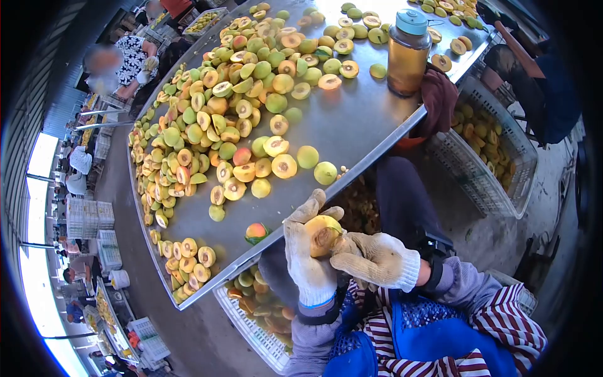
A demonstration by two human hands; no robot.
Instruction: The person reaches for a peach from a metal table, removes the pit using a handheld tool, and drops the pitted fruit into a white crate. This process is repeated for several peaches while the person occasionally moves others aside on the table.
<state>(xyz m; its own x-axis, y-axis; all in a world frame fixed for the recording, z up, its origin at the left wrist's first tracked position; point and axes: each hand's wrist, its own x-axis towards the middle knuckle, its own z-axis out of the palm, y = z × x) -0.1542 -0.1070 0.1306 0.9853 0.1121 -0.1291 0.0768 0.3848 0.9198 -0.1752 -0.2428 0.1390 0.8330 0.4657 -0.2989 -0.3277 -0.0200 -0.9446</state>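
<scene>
In my left hand (306, 254), in a stained white knit glove, is a peach half (323, 235), its cut face with the brown hollow turned up towards me. My right hand (380, 259), gloved alike, is closed, with its fingertips at the right edge of the fruit. Whatever those fingers hold is hidden. Both hands are over my lap, just off the near edge of the metal table (352, 132). A whole-looking red and green peach (255, 232) with a leaf lies by that edge, left of my hands.
A large heap of halved peaches (207, 125) covers the table's left side. A lidded bottle (408, 53) and a dark red cloth (438, 100) are at the right. Fruit-filled crates stand at the right (477, 195) and below the table (251, 333). Other people sit nearby.
</scene>
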